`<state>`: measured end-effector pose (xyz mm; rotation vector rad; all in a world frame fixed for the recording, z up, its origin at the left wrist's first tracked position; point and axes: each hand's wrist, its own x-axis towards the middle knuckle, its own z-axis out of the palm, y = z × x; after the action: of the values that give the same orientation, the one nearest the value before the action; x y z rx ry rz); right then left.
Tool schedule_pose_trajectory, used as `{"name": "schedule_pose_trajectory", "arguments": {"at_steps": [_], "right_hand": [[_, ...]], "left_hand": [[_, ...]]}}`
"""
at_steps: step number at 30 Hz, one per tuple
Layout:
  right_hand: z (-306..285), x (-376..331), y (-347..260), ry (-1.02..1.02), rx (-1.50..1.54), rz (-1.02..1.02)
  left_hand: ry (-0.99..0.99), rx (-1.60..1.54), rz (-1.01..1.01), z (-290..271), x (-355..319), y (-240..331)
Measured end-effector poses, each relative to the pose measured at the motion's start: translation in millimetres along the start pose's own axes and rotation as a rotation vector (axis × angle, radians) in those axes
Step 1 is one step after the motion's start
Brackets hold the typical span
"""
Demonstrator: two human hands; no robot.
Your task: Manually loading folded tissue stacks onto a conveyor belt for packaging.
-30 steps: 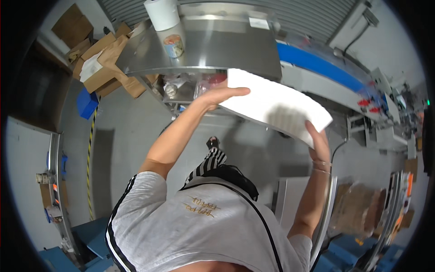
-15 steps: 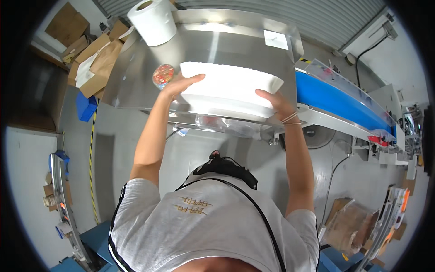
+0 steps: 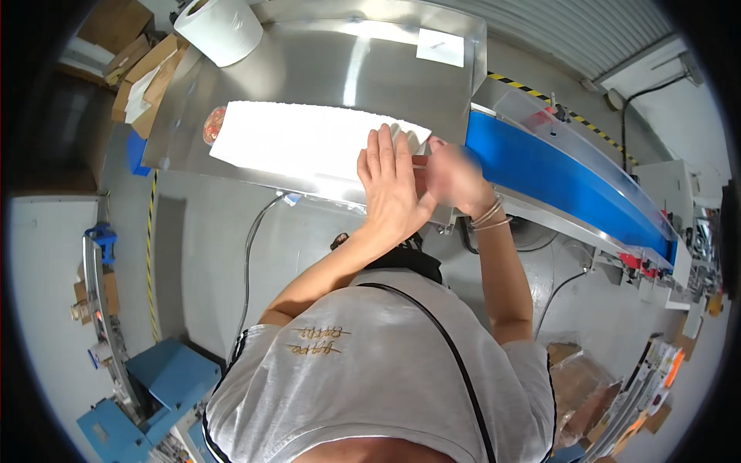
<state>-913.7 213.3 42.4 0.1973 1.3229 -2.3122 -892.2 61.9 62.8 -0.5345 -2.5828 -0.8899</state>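
Observation:
A white paper sheet with a finely jagged long edge point(image 3: 293, 139), like paper towel, lies stretched along the front of the steel table. My left hand point(image 3: 390, 185) presses on its right part, palm down, fingers straight and close together. At the sheet's right end, my right hand point(image 3: 461, 181) is closed, its fingers bent at the paper's edge; part of this hand is blurred. Whatever may be under the paper there is hidden. Past the sheet's left end shows a round tub with red contents point(image 3: 213, 126), partly covered by the paper.
A large white paper roll point(image 3: 220, 32) stands at the table's back left. A small white card point(image 3: 441, 48) lies at the back right of the steel table point(image 3: 309, 69). A blue conveyor belt point(image 3: 556, 174) runs off to the right. Open cardboard boxes point(image 3: 150, 85) are on the left.
The paper, held up between both hands before, now lies flat and further left, over part of the tub. My left hand has moved right, next to my right hand.

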Motion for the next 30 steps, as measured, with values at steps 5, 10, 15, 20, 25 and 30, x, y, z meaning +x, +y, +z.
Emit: {"name": "schedule_pose_trajectory", "arguments": {"at_steps": [5, 10, 15, 20, 25, 30], "right_hand": [[-20.5, 3.4, -9.7, 0.137, -0.414, 0.022], [-44.1, 12.8, -22.8, 0.195, -0.813, -0.261], [-56.4, 18.7, -30.0, -0.049, -0.804, -0.293], [-70.9, 13.9, -25.0, -0.065, -1.113, -0.537], [-154.3, 3.5, -15.4, 0.764, -1.050, -0.183], [-245.2, -31.8, -19.4, 1.280, -1.373, -0.348]], "left_hand": [[0.030, 0.053, -0.036, 24.7, -3.7, 1.9], [0.035, 0.066, -0.045, 24.7, -7.1, 1.9], [0.007, 0.061, -0.028, 18.2, -7.0, -1.8], [0.044, 0.104, -0.079, 10.4, -8.3, -2.3], [0.088, 0.135, -0.057, 12.1, -11.9, -20.2], [0.094, 0.045, -0.059, 10.1, -9.3, -17.7]]}}
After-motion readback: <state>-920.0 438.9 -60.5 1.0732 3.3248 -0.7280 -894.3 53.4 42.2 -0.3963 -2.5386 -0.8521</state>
